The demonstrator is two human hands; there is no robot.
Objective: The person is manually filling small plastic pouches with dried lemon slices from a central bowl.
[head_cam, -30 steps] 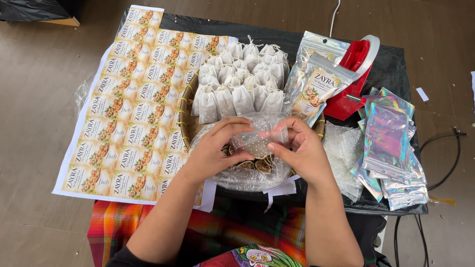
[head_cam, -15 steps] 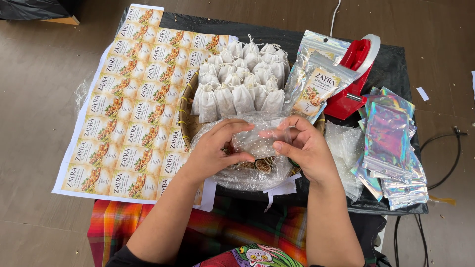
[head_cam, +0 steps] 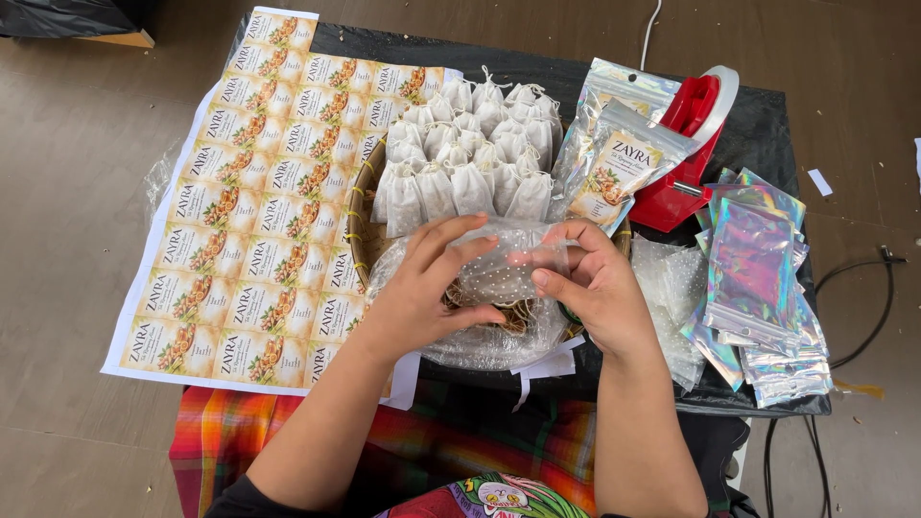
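My left hand (head_cam: 427, 283) and my right hand (head_cam: 590, 283) both grip a small clear plastic pouch with white dots (head_cam: 504, 269), held over a woven basket (head_cam: 363, 240). The left fingers pinch its left edge, the right fingers its right edge. Under the pouch a clear plastic bag (head_cam: 480, 341) holds brown dried pieces. Behind my hands, several small white drawstring sachets (head_cam: 470, 149) fill the back of the basket.
A large sheet of printed labels (head_cam: 259, 192) lies at the left. Labelled foil pouches (head_cam: 624, 158) lean on a red tape dispenser (head_cam: 686, 158). Holographic pouches (head_cam: 753, 269) and dotted clear bags (head_cam: 672, 288) lie at the right. Black cables (head_cam: 863, 307) run on the floor.
Both hands have shifted slightly while working the dotted pouch; the left fingers now spread further across its front. Nothing else has moved.
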